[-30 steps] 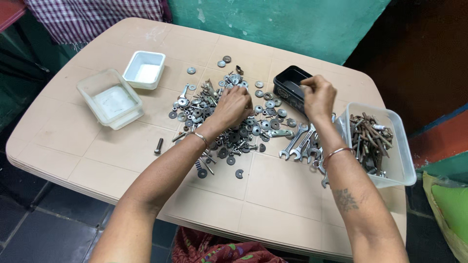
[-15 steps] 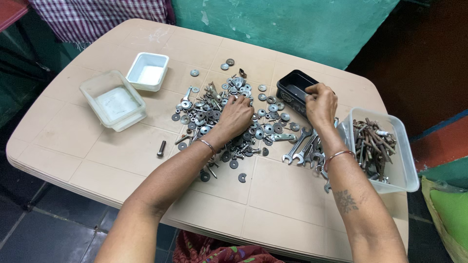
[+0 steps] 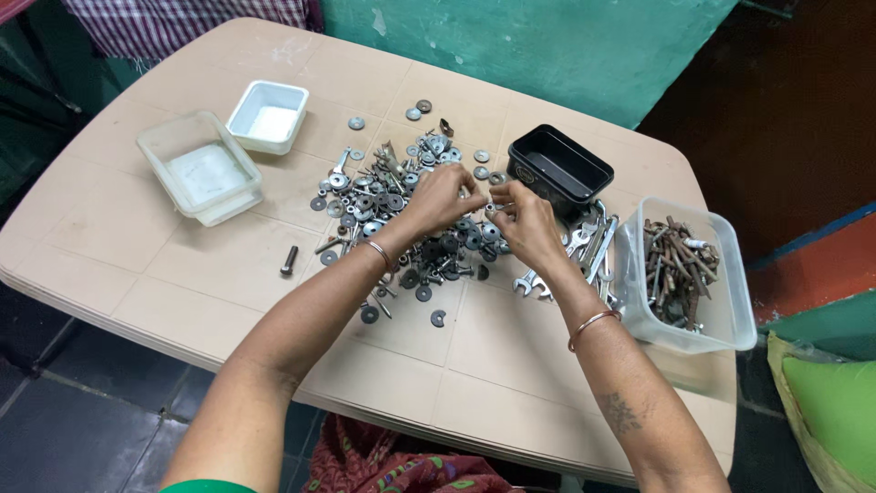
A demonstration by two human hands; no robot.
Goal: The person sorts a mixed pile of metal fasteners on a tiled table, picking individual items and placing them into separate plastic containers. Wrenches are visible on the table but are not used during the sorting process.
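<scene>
At frame centre, over the hardware pile (image 3: 401, 219) on the worktop (image 3: 228, 265): my left hand (image 3: 438, 196) and right hand (image 3: 525, 219), fingers pinched together on one small piece; black tray (image 3: 558, 169) just beyond; sorting under way.

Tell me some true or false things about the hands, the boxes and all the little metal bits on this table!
1. Both hands, left hand and right hand, meet over the pile of washers and bolts. True.
2. The black tray is full of washers. False: it looks empty.
3. The clear tub on the right holds rusty screws and bolts. True.
4. The spanners lie inside the small white tray. False: they lie on the table beside the clear tub.
5. One dark bolt lies apart from the pile. True.
</scene>
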